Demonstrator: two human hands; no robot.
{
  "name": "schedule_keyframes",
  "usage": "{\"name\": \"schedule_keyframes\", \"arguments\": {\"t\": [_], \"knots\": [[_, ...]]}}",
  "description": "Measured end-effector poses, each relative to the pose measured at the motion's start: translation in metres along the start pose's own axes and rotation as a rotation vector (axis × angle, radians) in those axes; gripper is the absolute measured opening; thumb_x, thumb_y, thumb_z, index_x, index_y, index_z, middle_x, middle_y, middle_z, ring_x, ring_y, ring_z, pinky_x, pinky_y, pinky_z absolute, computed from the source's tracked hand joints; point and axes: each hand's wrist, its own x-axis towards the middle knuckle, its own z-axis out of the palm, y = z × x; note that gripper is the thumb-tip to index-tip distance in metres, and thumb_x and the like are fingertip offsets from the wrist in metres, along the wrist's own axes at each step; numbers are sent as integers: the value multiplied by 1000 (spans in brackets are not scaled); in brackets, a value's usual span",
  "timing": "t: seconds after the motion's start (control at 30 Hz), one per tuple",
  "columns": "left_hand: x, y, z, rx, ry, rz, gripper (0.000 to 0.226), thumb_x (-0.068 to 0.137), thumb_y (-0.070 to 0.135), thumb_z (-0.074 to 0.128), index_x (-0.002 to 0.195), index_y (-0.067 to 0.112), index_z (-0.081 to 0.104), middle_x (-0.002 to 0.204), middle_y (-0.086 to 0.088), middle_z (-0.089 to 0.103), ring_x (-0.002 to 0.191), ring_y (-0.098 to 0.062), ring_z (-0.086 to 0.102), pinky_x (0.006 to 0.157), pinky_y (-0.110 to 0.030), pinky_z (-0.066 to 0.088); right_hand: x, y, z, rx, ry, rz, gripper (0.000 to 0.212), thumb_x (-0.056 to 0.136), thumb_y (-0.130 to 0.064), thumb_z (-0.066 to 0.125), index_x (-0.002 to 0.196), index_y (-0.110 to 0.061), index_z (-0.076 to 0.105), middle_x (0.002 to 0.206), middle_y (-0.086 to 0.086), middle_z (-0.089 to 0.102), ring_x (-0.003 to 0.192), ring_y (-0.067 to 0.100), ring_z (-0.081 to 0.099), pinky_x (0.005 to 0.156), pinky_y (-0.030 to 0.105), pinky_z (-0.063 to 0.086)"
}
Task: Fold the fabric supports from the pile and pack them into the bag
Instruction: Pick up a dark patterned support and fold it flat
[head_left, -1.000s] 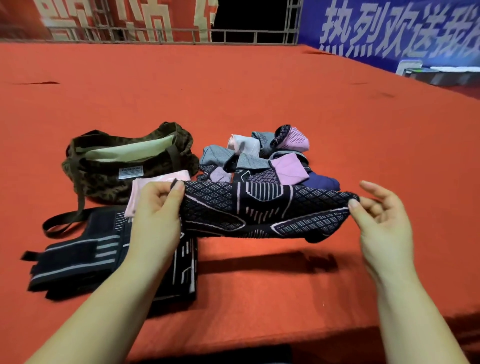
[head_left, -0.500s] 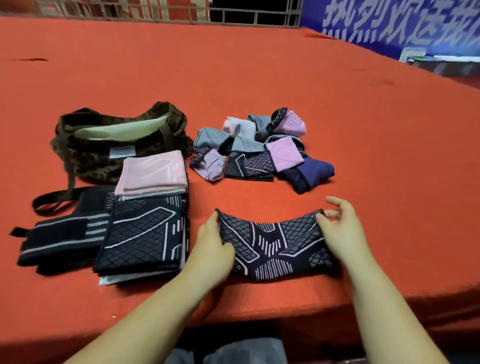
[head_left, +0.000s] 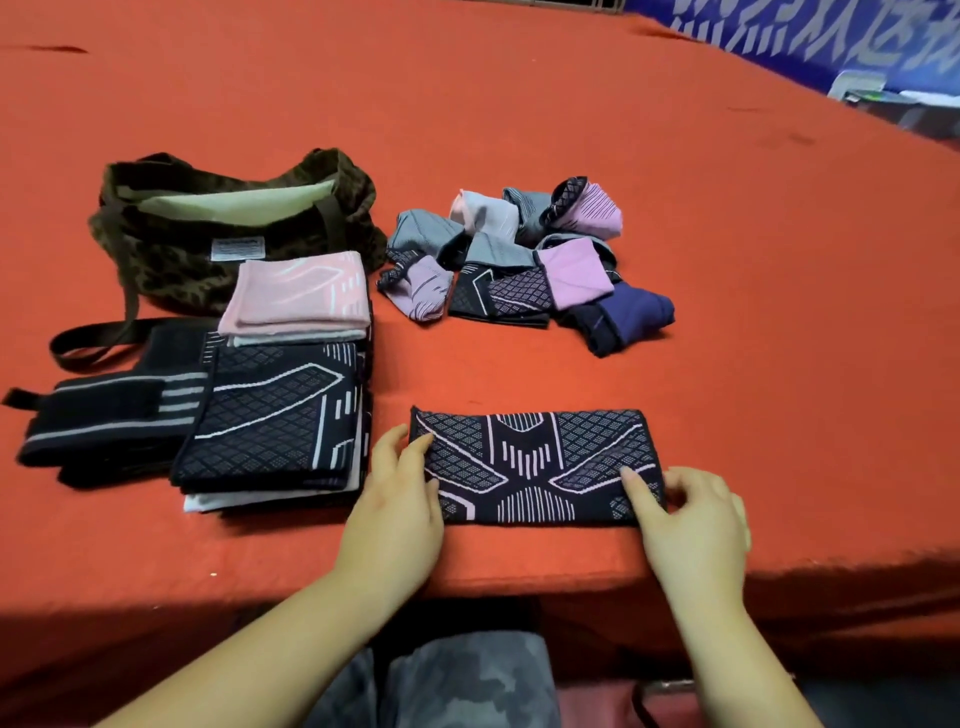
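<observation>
A black fabric support with a pale line pattern (head_left: 535, 462) lies flat and stretched out near the table's front edge. My left hand (head_left: 397, 493) rests on its left end with fingers fairly straight. My right hand (head_left: 691, 512) pinches its right end, thumb on top and fingers curled at the edge. The pile of unfolded supports (head_left: 524, 260), grey, pink, purple and black, sits behind it. A camouflage bag (head_left: 171, 260) stands open at the back left. In front of the bag lie folded supports: a pink one (head_left: 298, 293) and a black patterned one (head_left: 275, 410).
A black strapped brace (head_left: 98, 415) lies at the far left beside the folded stack, and the bag's strap (head_left: 88, 338) loops over the red cloth (head_left: 571, 104) that covers the table. The table's front edge runs just under my wrists.
The black patterned support went from hanging in the air between my hands to lying flat on the table near the front edge. Both hands came down with it and stay at its ends.
</observation>
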Motion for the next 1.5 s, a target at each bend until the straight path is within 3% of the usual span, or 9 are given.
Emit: {"name": "schedule_keyframes", "arguments": {"t": [0.37, 0.5, 0.57, 0.7, 0.87, 1.03, 1.17, 1.4, 1.5], "knots": [[1, 12, -10, 364, -113, -4, 52, 92, 11, 32, 144, 12, 30, 151, -12, 18, 122, -30, 45, 101, -38, 40, 17, 11, -11, -116, -37, 6, 25, 78, -36, 72, 72, -16, 58, 101, 12, 60, 106, 36, 47, 91, 42, 33], [2, 26, -2, 541, -58, 143, 60, 81, 18, 34, 139, 2, 40, 151, -29, 22, 128, -39, 41, 104, -43, 38, 0, -23, 1, 14, 83, -351, 20, 76, -20, 66, 95, -14, 63, 99, 7, 63, 99, 32, 55, 89, 39, 35], [7, 34, 5, 469, -123, 221, 62, 72, 23, 31, 122, -1, 60, 137, -28, 47, 115, -40, 57, 92, -46, 48, -7, -46, 15, 78, -91, -540, 28, 78, -21, 55, 104, -14, 65, 108, 4, 65, 107, 28, 57, 97, 34, 37], [18, 37, 16, 463, -332, 211, 62, 95, 35, 16, 150, 4, 16, 158, -16, 5, 146, -29, 9, 118, -41, 7, -12, -58, 43, -43, -495, -613, 47, 96, -33, 35, 142, -23, 39, 150, -2, 35, 143, 16, 21, 117, 32, 10], [15, 8, 15, 553, -306, 147, 69, 98, 54, 13, 151, 16, -8, 159, -3, -13, 146, -18, -11, 118, -37, -7, 5, -25, 31, -395, -442, -427, 58, 98, -51, 21, 151, -30, 7, 159, -7, -1, 146, 12, -4, 117, 36, -3], [8, 13, 8, 226, -195, 99, 55, 98, 23, 38, 150, 21, 21, 159, 1, 9, 146, -14, 5, 117, -32, 3, 7, -22, 21, -471, -447, -367, 59, 100, -45, 20, 152, -23, 2, 160, -2, -3, 146, 15, -6, 118, 39, -6], [7, 17, 1, -281, -18, -65, 56, 80, -9, 42, 123, 21, 59, 137, 1, 49, 130, -15, 40, 112, -26, 25, -23, -45, 29, -322, -527, -532, 91, 73, -72, 2, 152, -27, 3, 159, -5, -6, 145, 11, -11, 114, 31, -13], [6, 31, -12, -745, 31, -207, 51, 79, -17, 38, 98, 24, 62, 99, 10, 63, 91, 1, 58, 78, -6, 42, -57, -85, 55, -229, -575, -616, 98, 61, -64, 6, 151, -26, 11, 160, 1, -2, 146, 15, -8, 113, 31, -13], [8, 34, -16, -880, 9, -147, 53, 80, -18, 40, 95, 28, 63, 103, 5, 66, 98, -4, 61, 86, -10, 46, -64, -98, 63, -237, -532, -587, 75, 79, -49, 11, 149, -23, 23, 159, 1, 11, 147, 15, 2, 118, 34, -5]]}}
